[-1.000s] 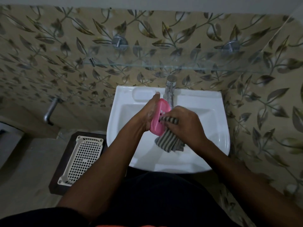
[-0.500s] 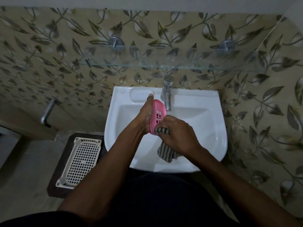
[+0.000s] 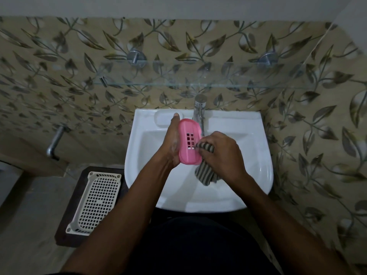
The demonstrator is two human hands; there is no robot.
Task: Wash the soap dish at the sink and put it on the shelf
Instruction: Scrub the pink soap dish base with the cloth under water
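Over the white sink point(image 3: 264, 175) my left hand point(image 3: 171, 143) grips a pink soap dish point(image 3: 188, 141) by its left side, tilted on edge so its grid of drain holes faces me. My right hand point(image 3: 222, 153) is closed on a grey striped cloth point(image 3: 206, 173), which presses against the dish's right edge and hangs down into the basin. A glass shelf point(image 3: 198, 80) on two metal brackets runs along the wall above the sink.
A chrome tap point(image 3: 199, 108) stands at the sink's back rim, just behind the dish. Left of the sink, a white perforated basket point(image 3: 97, 199) lies on a dark low stand point(image 3: 65, 235). A metal pipe point(image 3: 54, 141) sticks out of the leaf-patterned wall at left.
The pink dish has turned in my left hand, so more of its holed face now shows. My right hand with the cloth has shifted along its right edge.
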